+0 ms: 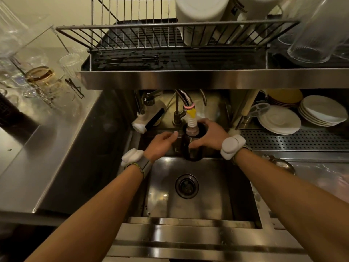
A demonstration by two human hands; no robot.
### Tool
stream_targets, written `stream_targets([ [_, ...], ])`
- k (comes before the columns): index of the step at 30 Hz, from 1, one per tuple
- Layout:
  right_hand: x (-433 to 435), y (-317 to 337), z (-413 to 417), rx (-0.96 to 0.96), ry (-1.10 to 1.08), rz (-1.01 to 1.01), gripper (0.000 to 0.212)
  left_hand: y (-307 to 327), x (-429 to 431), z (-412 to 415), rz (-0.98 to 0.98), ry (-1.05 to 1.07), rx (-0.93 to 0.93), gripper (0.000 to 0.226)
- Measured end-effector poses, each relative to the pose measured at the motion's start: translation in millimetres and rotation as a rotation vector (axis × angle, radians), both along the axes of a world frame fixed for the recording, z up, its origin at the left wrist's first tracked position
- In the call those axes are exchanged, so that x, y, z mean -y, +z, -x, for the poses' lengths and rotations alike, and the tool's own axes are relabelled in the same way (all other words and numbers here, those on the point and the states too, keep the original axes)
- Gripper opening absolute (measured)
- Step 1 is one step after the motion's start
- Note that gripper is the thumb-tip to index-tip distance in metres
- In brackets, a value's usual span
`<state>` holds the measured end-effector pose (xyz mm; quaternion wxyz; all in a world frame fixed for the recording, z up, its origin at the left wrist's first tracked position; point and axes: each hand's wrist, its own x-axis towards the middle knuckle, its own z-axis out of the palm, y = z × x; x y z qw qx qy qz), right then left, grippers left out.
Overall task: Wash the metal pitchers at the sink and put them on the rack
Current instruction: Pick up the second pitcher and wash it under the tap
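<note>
A dark metal pitcher stands upright under the tap's white ribbed nozzle, whose tip reaches into the pitcher's mouth. My right hand grips the pitcher round its rim and side. My left hand hovers just left of the pitcher with relaxed fingers, holding nothing. Both are above the back of the steel sink. The wire dish rack sits on the shelf above the sink.
White containers and clear glasses fill the rack's right side. Glassware crowds the left counter. Stacked white plates stand right of the tap. A second tap is at the back left. The drain is mid-basin.
</note>
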<state>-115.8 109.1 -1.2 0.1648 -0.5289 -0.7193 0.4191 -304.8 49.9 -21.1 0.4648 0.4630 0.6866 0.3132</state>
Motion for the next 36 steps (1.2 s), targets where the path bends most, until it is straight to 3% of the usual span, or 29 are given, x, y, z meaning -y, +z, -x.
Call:
stream_targets([
  [4,9,-16,-6,-0.091,-0.041,0.057,0.091,2,0,-15,0.019,0.065,0.194,0.024],
  [6,13,-23,-11,-0.069,-0.003,0.127,0.098,0,4,-18,0.016,0.034,0.150,0.015],
  [9,17,-32,-23,-0.028,0.041,0.222,0.117,-3,4,-18,-0.036,-0.090,-0.136,0.019],
  [12,17,-38,-36,0.020,0.007,0.257,0.108,-1,5,-13,-0.077,-0.193,-0.597,0.017],
  [16,15,-41,-42,0.026,-0.036,0.266,0.104,7,6,-7,-0.209,-0.287,-0.941,0.018],
  [20,15,-41,-40,0.022,-0.036,0.258,0.099,14,7,-5,-0.342,-0.455,-1.157,0.018],
  [24,14,-36,-36,0.021,-0.011,0.255,0.096,24,6,-7,-0.380,-0.520,-1.233,0.018],
  [27,14,-33,-33,-0.003,-0.013,0.254,0.097,25,4,-5,-0.367,-0.497,-1.197,0.018],
  [29,14,-33,-33,-0.002,-0.009,0.251,0.097,20,3,-3,-0.334,-0.406,-1.076,0.018],
  [36,17,-35,-31,-0.060,0.003,0.239,0.107,5,6,-6,-0.004,0.035,-0.172,0.019],
])
